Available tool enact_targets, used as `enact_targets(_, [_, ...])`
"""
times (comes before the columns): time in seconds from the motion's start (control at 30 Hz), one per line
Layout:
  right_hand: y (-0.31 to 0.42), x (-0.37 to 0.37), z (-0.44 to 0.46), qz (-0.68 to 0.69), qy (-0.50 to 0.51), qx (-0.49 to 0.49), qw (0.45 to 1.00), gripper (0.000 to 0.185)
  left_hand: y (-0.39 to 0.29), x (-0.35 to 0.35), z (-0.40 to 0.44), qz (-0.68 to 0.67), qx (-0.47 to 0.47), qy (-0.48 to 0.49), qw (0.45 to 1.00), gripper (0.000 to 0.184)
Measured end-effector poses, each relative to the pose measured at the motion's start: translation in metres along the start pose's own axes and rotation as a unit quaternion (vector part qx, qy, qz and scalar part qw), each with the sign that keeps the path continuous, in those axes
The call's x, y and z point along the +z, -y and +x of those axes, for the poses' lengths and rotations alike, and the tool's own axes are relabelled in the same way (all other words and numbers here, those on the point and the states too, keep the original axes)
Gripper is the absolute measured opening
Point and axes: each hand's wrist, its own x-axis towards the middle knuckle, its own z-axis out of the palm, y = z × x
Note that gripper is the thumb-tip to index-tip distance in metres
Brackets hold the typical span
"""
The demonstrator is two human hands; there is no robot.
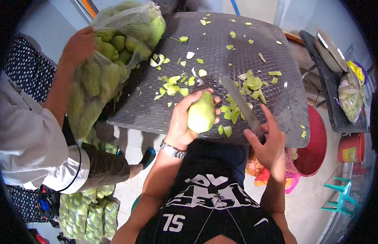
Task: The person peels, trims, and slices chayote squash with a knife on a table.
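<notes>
My left hand (184,118) is wrapped around a pale green peeled chayote (201,112), held upright above the front edge of the dark woven-look table (140,110). To its right, my right hand (268,145) grips a knife (240,101) whose wide blade points away from me and to the left. The index finger of that hand is stretched out, and the knife's handle is mostly hidden in the palm. Green peelings (253,82) lie beneath and beside the blade. More peel pieces (172,85) are scattered beyond my left hand.
On the left, another person's hand (79,42) holds a clear plastic bag of chayotes (93,77) against the table. Filled bags (88,215) sit on the floor. At right are a red tub (317,142), a side table (319,69) with a bag of vegetables (350,97), and a green stool (340,196).
</notes>
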Motion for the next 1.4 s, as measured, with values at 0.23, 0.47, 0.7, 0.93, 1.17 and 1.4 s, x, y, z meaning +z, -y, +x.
enact_targets(0.23, [0.001,0.047,-0.018,0.287,0.198,0.004,0.937,0.081,0.033,-0.01,0.02,-0.098,-0.013,-0.065,0.993,0.035])
enact_targets(0.47, [-0.002,0.058,-0.011,0.244,0.179,-0.04,0.952,0.085,0.033,0.003,0.016,-0.058,0.014,-0.137,0.989,0.031])
enact_targets(0.7, [0.0,0.063,-0.01,0.258,0.18,-0.032,0.949,0.087,0.038,-0.002,0.016,-0.069,0.023,-0.154,0.985,0.03])
enact_targets(0.93, [-0.004,0.071,-0.008,0.226,0.138,-0.065,0.962,0.091,0.037,-0.009,0.017,-0.068,0.029,-0.111,0.991,0.034])
enact_targets(1.17, [-0.015,0.068,-0.003,0.25,0.191,0.003,0.949,0.088,0.036,-0.005,0.029,-0.026,0.056,-0.15,0.987,0.042])
enact_targets(1.4, [-0.02,0.035,0.009,0.297,0.147,0.089,0.939,0.079,0.009,-0.006,0.006,-0.085,0.015,-0.114,0.99,0.041])
